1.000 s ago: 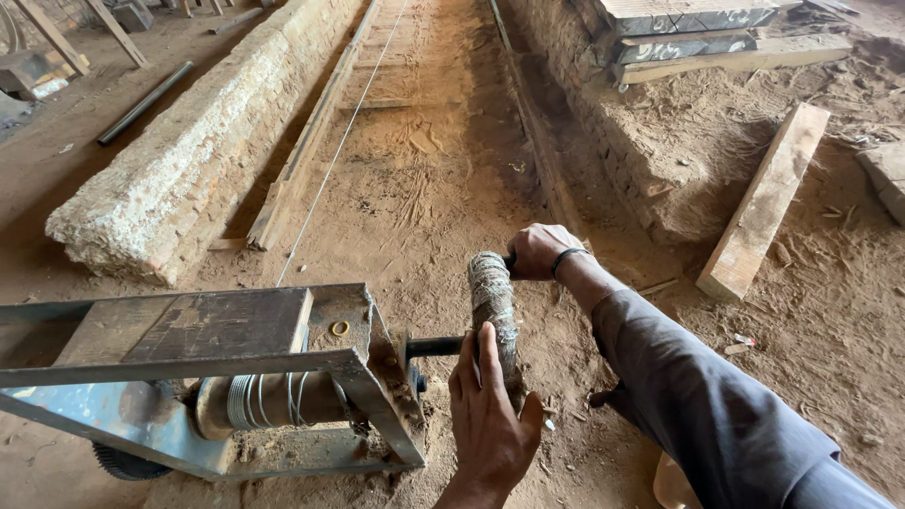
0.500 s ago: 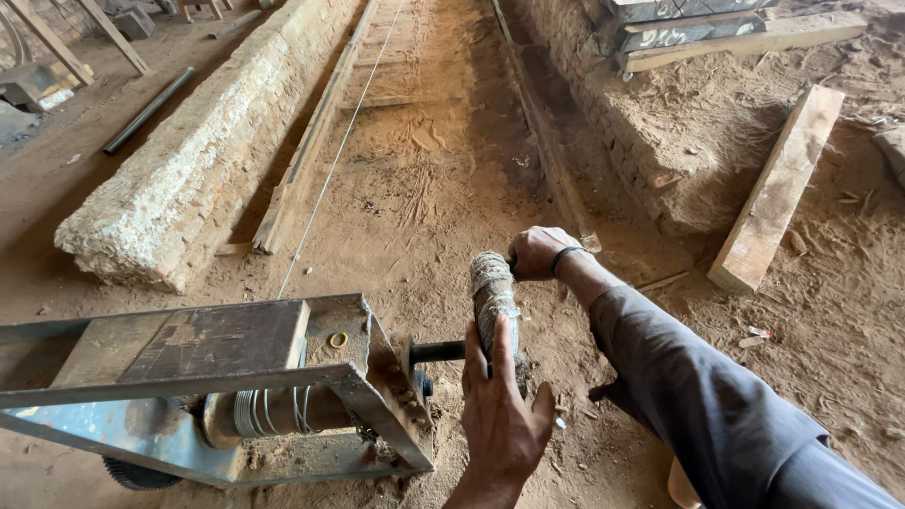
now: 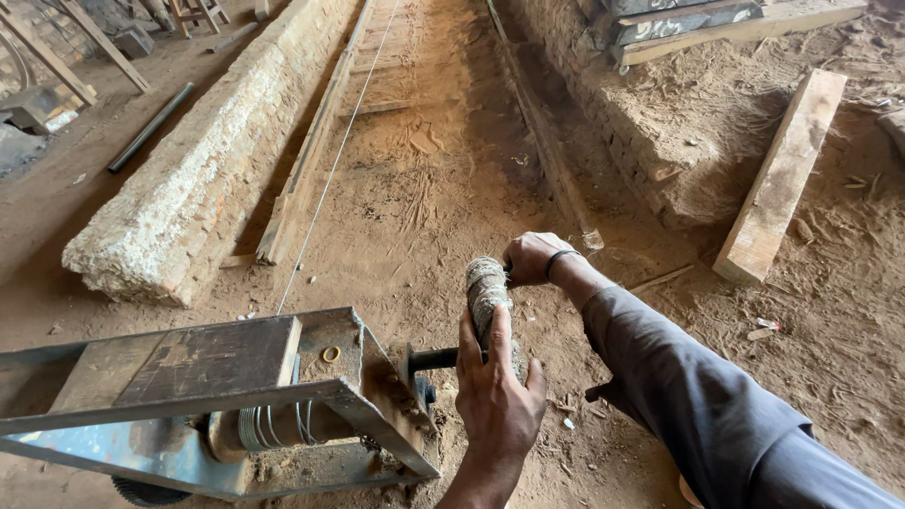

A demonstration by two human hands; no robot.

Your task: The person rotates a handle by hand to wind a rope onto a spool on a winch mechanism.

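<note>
Packages: none in view.
Labels: none on the metal frame (image 3: 217, 377) or the crank (image 3: 488, 297).
Signs: possibly pale painted marks on dark boards (image 3: 679, 19), top right; too blurred to tell.
Screens: none.

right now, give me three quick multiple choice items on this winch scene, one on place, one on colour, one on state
1. Where is the crank wheel?
A. on the metal frame's right end
B. on the wooden plank
C. on the stone block

2. What colour is the sleeve?
A. red
B. dark grey
C. white

3. How do the hands meet the wheel?
A. both off
B. one on
C. both on

1 A: a short shaft joins them.
2 B: dark grey cloth.
3 C: left hand holds its near edge, right hand its top.
</note>
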